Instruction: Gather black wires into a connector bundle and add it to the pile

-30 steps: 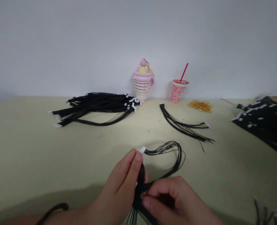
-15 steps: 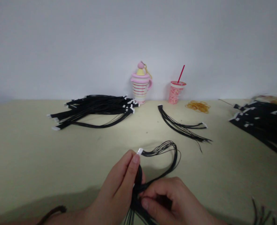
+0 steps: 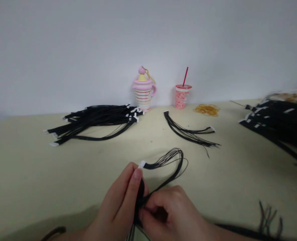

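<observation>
The light over my table (image 3: 25, 180) is soft and rather dim, and the wall (image 3: 100, 50) looks greyish. Beside my left arm (image 3: 88, 231), on the near left, lies a dull shadow (image 3: 70, 217). Toward the right edge, the pile of black wires (image 3: 286, 124) is blurred, dark and somewhat stretched.

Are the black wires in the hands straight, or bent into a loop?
Looped: from the white connector at the left hand, the black wires arc out and back toward the right hand.
</observation>
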### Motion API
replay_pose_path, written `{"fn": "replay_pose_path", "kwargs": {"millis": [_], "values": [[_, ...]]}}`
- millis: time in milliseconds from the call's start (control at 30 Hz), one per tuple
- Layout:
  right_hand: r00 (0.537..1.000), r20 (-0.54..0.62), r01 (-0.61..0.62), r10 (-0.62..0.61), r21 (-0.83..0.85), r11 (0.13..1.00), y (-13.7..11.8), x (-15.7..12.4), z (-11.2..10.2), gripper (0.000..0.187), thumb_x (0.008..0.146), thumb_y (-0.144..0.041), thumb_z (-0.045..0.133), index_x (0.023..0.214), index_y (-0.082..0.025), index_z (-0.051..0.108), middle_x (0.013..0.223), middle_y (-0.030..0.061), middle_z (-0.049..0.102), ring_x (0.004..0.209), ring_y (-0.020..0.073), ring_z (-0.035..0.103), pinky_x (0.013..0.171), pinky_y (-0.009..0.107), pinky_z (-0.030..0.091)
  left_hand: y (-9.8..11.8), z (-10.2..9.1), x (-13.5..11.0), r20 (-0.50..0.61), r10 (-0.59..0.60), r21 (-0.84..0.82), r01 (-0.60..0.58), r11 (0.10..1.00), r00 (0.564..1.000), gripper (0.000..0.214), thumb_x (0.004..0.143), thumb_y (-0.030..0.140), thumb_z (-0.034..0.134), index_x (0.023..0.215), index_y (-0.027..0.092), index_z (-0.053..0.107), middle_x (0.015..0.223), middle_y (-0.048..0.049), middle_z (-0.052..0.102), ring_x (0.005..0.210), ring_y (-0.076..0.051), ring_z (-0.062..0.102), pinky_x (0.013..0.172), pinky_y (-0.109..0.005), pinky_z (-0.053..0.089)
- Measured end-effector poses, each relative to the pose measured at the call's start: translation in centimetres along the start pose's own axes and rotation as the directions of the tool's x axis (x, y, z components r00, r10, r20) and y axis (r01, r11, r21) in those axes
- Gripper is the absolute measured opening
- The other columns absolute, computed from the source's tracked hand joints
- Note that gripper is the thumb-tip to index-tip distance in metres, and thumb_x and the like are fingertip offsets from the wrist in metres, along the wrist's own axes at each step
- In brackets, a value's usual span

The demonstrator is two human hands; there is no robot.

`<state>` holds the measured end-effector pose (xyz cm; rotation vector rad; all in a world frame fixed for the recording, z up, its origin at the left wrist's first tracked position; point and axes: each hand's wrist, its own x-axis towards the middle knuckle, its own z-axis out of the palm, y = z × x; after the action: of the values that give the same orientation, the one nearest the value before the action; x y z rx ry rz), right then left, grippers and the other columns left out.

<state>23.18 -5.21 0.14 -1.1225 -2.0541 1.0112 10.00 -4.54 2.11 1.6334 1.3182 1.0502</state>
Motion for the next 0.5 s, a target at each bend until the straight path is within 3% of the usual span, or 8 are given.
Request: {"fn": "replay_pose_path", "kwargs": {"millis": [167,300,400,500], "values": [[0.993,-0.075,0.057,-0.088,-0.338,0.939,-0.1,0.3,0.07,0.015,0.066,-0.01,0.051,0.055,-0.014,0.06,0.054,0.001,0.061,0.046,0.0111,0.054,0.045,0.02,0.033,-0.36,0.34,0.29,-0.034,-0.008,-0.021,0.007,1.0,0.999,0.026,0.091,0.031,0.038,0.069,0.021,0.047,0.062,0.0036,0.049,0.056,-0.013,0.046,0.054,-0.019,0.041],[0.96,-0.037,0.206,-0.277,-0.576,0.791,-0.11,0.02,0.02,0.01,0.066,-0.01,0.052,0.061,-0.014,0.06,0.056,0.0028,0.061,0.049,0.0181,0.058,0.044,0.026,0.036,-0.3,0.28,0.29,-0.055,-0.03,-0.018,0.029,0.999,0.998,0.021,0.089,0.031,0.042,0.071,0.022,0.048,0.064,0.0037,0.05,0.059,-0.014,0.049,0.056,-0.019,0.042],[0.932,-0.006,0.267,-0.363,-0.665,0.698,-0.16,-0.04,-0.09,0.009,0.067,-0.008,0.052,0.064,-0.014,0.059,0.058,0.0031,0.061,0.049,0.0188,0.057,0.043,0.027,0.038,0.08,0.43,0.39,-0.039,-0.046,-0.014,0.045,0.999,0.998,0.022,0.089,0.034,0.042,0.072,0.022,0.049,0.065,0.003,0.052,0.061,-0.015,0.051,0.057,-0.02,0.044],[0.935,-0.017,0.241,-0.354,-0.702,0.67,-0.47,0.24,-0.35,0.008,0.066,-0.009,0.053,0.063,-0.013,0.059,0.057,0.0041,0.061,0.047,0.0193,0.057,0.041,0.027,0.038,0.34,0.56,0.57,-0.053,-0.057,0.002,0.057,0.998,0.997,0.024,0.087,0.037,0.043,0.07,0.022,0.051,0.064,0.002,0.056,0.06,-0.016,0.054,0.055,-0.021,0.046]]}}
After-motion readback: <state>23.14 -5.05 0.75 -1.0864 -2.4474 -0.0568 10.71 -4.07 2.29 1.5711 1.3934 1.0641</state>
